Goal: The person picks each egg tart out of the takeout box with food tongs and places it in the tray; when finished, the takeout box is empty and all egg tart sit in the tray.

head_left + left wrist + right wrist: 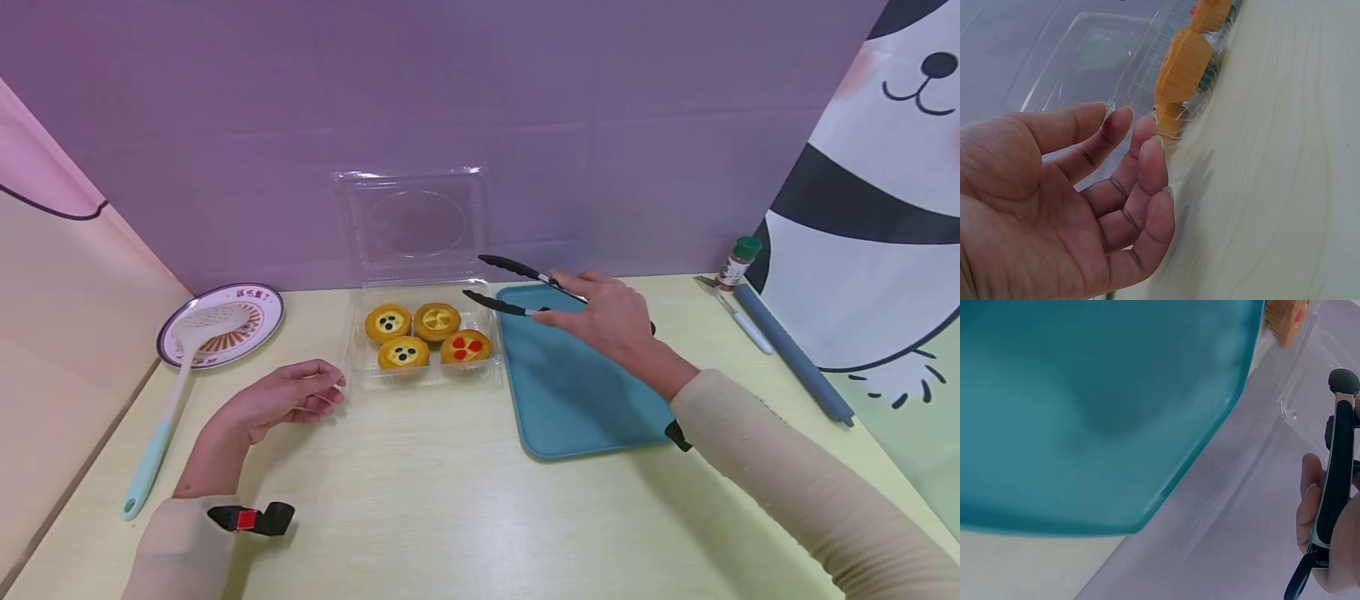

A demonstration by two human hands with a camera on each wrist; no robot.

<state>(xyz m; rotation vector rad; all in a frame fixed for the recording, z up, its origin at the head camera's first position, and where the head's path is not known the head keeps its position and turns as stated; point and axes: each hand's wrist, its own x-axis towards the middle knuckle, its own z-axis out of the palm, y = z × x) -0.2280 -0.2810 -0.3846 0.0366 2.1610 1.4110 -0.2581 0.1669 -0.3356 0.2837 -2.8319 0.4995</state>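
Observation:
In the head view my right hand (611,312) grips a pair of black-tipped tongs (517,267) above the blue tray (577,392). The tongs' two tips stand apart and point left, over the right side of a clear plastic box (480,292). Inside the box sit several egg tarts: two with blue dots (403,353), one with yellow wedges (437,322) and one with red pieces (466,346). The box's lid (416,223) stands raised at the back. My left hand (1079,206) holds nothing, its fingers loosely bent, just left of the box.
On the left, a white slotted turner (161,450) lies with its head on a patterned plate (258,333). At the right edge are a green-capped spice jar (735,265), a light-handled utensil (750,332) and a long grey-blue bar (795,354). A purple backdrop (600,125) rises behind the table.

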